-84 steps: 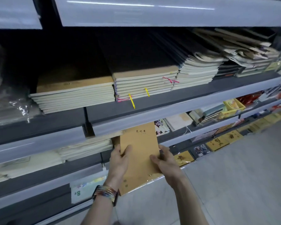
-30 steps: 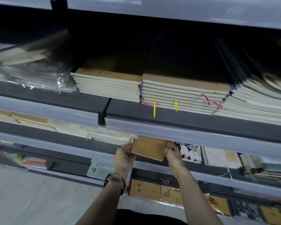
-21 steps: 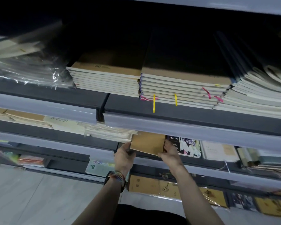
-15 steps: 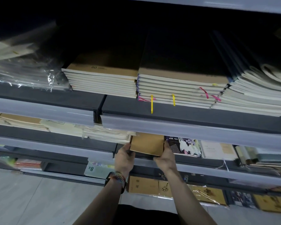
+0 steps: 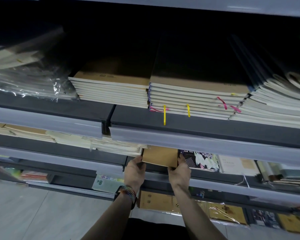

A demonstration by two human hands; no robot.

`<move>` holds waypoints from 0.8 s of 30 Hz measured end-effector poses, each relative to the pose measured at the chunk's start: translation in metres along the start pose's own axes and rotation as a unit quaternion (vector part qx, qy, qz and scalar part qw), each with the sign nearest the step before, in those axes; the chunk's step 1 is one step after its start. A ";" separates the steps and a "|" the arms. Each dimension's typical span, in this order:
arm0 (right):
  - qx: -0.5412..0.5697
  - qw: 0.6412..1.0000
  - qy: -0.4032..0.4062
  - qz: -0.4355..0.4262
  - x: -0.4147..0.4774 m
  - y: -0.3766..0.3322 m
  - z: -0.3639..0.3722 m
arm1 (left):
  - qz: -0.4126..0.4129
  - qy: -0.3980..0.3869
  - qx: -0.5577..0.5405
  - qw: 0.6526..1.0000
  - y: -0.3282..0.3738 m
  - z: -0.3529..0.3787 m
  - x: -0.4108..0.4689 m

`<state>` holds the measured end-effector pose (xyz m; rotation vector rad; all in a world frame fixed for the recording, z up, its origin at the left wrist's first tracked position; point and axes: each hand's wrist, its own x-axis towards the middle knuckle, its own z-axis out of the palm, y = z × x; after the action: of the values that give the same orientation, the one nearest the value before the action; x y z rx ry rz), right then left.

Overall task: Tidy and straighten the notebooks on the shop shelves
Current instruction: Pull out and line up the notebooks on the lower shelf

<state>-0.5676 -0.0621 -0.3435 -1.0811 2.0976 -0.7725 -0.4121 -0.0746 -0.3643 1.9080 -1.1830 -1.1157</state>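
The left-hand grip and right-hand grip each clasp a side of the brown notebook on the shelf. A floral notebook lies at its 3 o'clock.

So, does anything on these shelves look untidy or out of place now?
Yes. On the upper shelf, the right-hand stack is fanned out with curled covers, and a yellow ribbon trails out onto the shelf. Below, the pale stack left of the brown notebook lies splayed.
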 end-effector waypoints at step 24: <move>0.044 0.997 0.045 0.032 -0.003 -0.015 -0.001 | 0.004 -0.033 0.068 0.997 0.007 -0.006 -0.010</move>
<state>-0.5598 -0.0667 -0.3308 -0.9419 2.1415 -0.8893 -0.4117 -0.0675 -0.3524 1.9795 -1.3323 -1.1258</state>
